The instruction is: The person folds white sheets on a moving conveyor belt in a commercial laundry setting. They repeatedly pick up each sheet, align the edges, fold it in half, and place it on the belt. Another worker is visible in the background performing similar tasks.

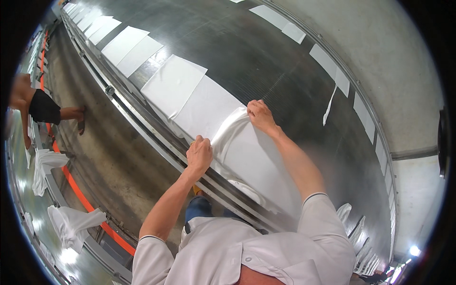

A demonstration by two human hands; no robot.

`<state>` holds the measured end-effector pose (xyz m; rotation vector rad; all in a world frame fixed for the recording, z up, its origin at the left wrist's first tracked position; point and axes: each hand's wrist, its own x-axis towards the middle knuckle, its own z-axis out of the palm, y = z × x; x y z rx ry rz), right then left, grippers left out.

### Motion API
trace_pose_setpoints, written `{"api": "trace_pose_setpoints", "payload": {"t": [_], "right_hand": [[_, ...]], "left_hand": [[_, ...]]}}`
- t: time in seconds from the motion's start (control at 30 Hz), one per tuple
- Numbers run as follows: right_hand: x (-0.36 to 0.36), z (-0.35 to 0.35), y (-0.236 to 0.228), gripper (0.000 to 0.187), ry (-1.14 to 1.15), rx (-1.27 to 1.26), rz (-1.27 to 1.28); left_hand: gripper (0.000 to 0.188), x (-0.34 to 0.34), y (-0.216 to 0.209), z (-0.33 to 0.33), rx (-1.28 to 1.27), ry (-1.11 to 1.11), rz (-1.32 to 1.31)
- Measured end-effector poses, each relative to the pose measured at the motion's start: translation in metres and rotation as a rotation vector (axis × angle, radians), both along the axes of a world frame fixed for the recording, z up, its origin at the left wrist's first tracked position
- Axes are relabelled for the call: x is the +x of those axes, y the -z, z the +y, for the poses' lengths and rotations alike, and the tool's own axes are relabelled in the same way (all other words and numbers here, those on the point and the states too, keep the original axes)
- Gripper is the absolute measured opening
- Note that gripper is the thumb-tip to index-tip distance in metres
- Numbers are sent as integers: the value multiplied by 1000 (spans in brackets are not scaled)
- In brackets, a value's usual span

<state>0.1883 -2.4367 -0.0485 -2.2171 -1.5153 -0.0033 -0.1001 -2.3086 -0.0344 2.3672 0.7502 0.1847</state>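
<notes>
A white fabric piece point(247, 145) is stretched between my two hands over the near edge of a long dark table point(228, 47). My left hand point(200, 154) is closed on its left corner, close to the metal rail. Farther in over the table, my right hand point(260, 115) pinches its other corner. Soft folds run along the raised edge between them. Just beyond lies a flat white fabric panel point(209, 104), and another panel point(175, 84) overlaps its far side.
More white panels point(133, 50) lie in a row along the left rail point(121, 102), others point(327, 61) along the far right edge. At the left, past a concrete aisle point(109, 156) and orange strip point(76, 185), a person in dark shorts point(45, 107) bends beside another table with bunched white cloth point(73, 225).
</notes>
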Motion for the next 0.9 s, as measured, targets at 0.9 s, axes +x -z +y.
{"api": "trace_pose_setpoints", "payload": {"t": [0.9], "right_hand": [[-10,-81,28,6,54,174,142]], "left_hand": [[16,-24,4,-119,7,-118,65]]}}
